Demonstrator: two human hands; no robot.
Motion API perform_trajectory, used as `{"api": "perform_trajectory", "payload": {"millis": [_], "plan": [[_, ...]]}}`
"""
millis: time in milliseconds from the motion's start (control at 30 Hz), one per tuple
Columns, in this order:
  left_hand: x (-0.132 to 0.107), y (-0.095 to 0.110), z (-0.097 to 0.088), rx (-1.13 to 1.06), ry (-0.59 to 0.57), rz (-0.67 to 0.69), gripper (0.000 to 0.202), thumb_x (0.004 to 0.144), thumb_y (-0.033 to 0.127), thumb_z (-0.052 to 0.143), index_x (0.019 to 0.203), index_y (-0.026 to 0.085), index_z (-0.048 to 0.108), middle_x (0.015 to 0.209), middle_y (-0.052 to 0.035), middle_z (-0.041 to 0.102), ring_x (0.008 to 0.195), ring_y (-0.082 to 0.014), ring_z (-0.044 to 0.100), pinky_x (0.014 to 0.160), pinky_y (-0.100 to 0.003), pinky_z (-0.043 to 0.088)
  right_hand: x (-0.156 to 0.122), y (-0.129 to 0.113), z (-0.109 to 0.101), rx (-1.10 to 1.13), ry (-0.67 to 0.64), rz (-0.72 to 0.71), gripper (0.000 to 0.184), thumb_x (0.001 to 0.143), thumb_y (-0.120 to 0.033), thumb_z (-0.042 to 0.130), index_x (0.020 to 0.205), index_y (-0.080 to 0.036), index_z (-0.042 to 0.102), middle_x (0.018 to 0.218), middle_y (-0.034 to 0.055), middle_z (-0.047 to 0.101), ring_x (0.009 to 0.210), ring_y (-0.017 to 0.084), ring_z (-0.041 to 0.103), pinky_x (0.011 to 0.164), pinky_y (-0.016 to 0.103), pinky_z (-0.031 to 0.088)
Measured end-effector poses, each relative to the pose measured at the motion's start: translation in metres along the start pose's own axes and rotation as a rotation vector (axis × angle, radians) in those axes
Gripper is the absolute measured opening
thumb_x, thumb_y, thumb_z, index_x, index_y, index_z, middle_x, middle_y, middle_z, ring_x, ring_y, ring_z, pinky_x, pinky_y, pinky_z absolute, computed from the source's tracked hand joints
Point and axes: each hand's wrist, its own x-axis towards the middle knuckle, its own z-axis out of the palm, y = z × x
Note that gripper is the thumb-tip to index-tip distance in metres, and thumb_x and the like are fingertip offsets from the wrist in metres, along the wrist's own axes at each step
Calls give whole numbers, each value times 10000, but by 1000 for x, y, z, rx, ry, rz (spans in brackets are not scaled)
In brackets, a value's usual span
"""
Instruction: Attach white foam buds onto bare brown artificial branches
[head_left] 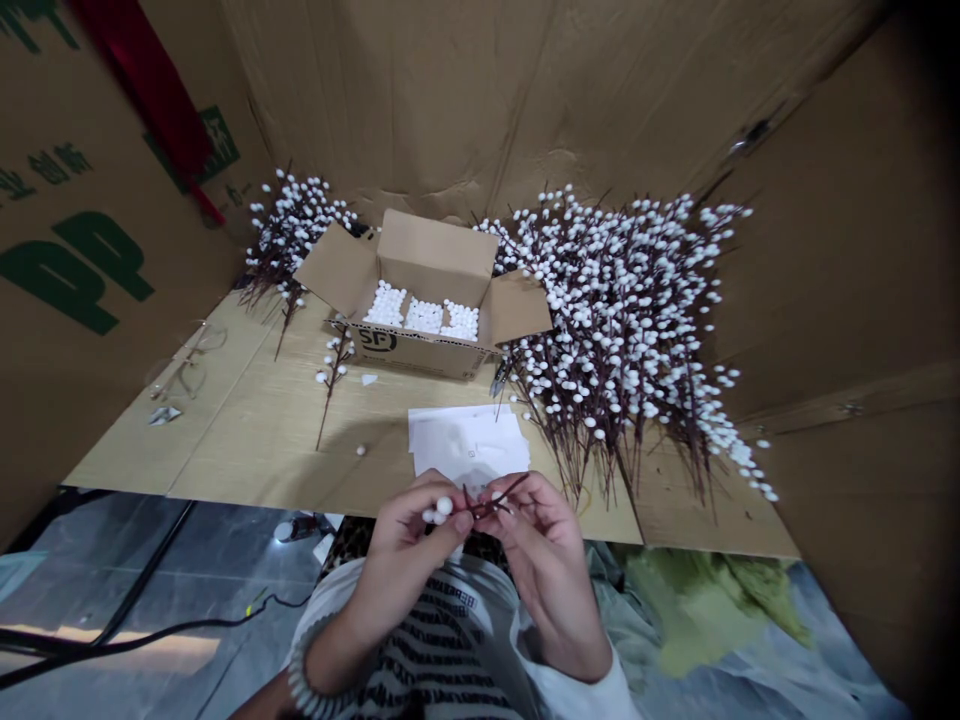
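Left grip (409,540) is narrow, its thumb and fingers pinched around the white foam berries (442,507) at one end of a dark artificial pussy-willow sprig (495,497). Right grip (544,535) is just as narrow, with its fingertips (514,507) closed on the thin stem right beside them.

Standing in the room, you see a flat tan bench (225,440) boxed in by tall cardboard sheets (450,90), with a grey tiled floor (150,570) and a black cable (150,640) below its near edge. An open cardboard box (427,345) sits toward the back, its 4 flaps spread and white foam berries (424,315) showing inside. To the right of the box lies a huge heap of sprigs (622,320); to its left stands a smaller heap (292,235). A single sprig (334,385) rests just in front of it, and a stack of white paper (469,445) lies further forward.

Well in front of the box, the held sprig sits just past the bench's near edge, above the person's striped top (442,640). Both forearms angle inward, and a beaded bracelet (311,680) circles the left wrist.
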Motion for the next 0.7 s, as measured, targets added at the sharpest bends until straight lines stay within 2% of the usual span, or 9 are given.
{"api": "perform_trajectory", "payload": {"millis": [267, 467, 700], "plan": [[0, -10, 4, -97, -42, -70, 186, 762, 356, 731, 758, 180, 672, 780, -6, 560, 753, -146, 523, 681, -232, 407, 1, 1, 7, 53, 106, -3, 130, 694, -275, 798, 780, -232, 711, 700, -19, 696, 575, 88, 634, 563, 177, 545], [1, -9, 2, -100, -21, -37, 132, 764, 316, 729, 735, 193, 690, 822, -19, 587, 817, -165, 543, 722, -242, 414, 4, 1, 7, 79, 167, 10, 148, 669, -274, 817, 758, -225, 710, 724, -17, 700, 609, 85, 637, 585, 169, 546], [2, -13, 3, -170, -28, -42, 154, 730, 305, 766, 700, 191, 668, 810, -8, 566, 784, -149, 528, 694, -221, 414, 5, 1, 8, 104, 205, 11, 163, 653, -286, 828, 748, -222, 713, 723, -16, 706, 604, 74, 626, 588, 154, 541]]}}
